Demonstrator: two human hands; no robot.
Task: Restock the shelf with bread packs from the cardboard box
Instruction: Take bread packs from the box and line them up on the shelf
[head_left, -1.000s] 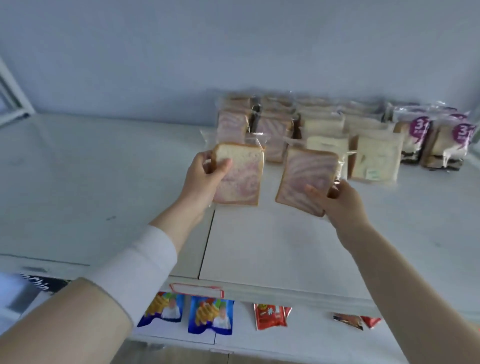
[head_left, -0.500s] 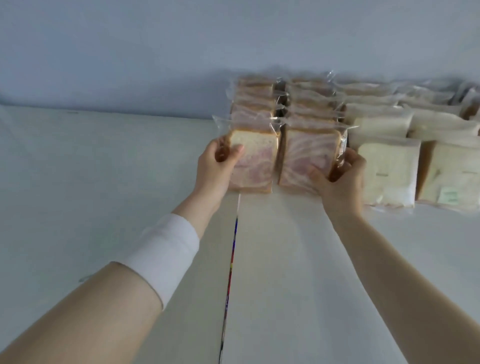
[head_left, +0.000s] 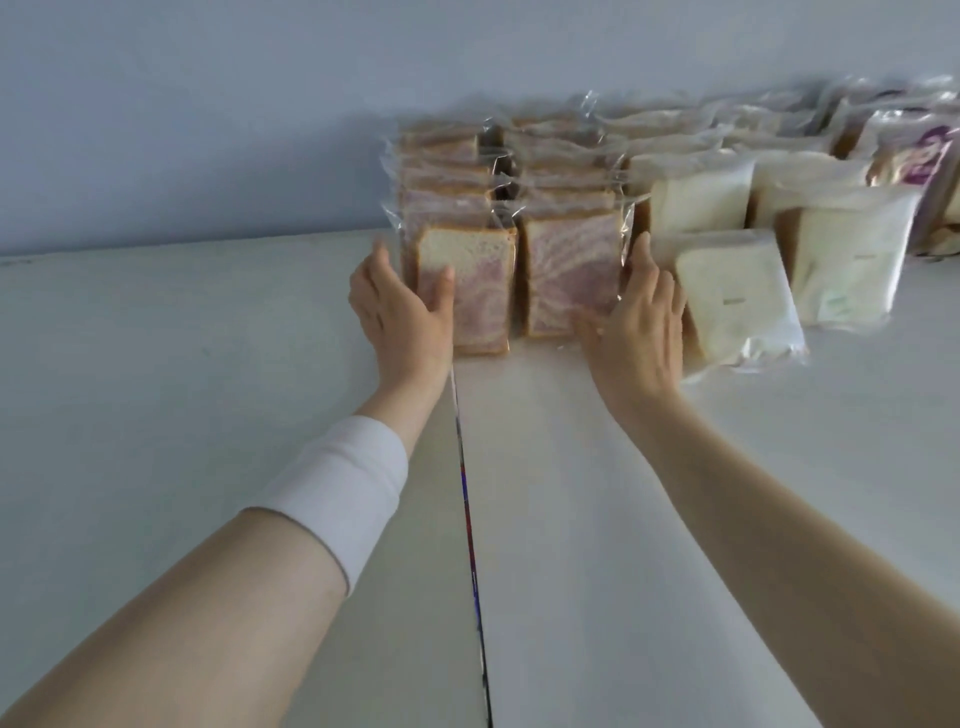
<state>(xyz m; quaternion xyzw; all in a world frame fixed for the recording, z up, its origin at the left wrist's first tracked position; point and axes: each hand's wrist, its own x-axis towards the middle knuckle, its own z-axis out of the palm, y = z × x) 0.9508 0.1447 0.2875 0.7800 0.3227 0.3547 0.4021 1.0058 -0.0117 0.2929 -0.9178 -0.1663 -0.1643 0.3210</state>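
Observation:
Two rows of purple-swirl bread packs stand upright on the white shelf (head_left: 208, 415) against the back wall. My left hand (head_left: 400, 306) grips the front pack of the left row (head_left: 478, 280), thumb on its face and fingers along its left side. My right hand (head_left: 634, 322) holds the front pack of the right row (head_left: 571, 270), fingers flat along its right edge and thumb at its lower front. Both packs rest on the shelf, side by side and touching the packs behind them. The cardboard box is out of view.
To the right stand rows of white bread packs (head_left: 737, 296), the nearest leaning beside my right hand. Packs with purple labels (head_left: 914, 161) sit at the far right. A dark seam (head_left: 467, 519) splits the shelf panels. The left shelf half is bare.
Both hands carried their swirl packs away from me and set them down upright at the front of the two rows. The right hand's fingers have flattened against its pack's side.

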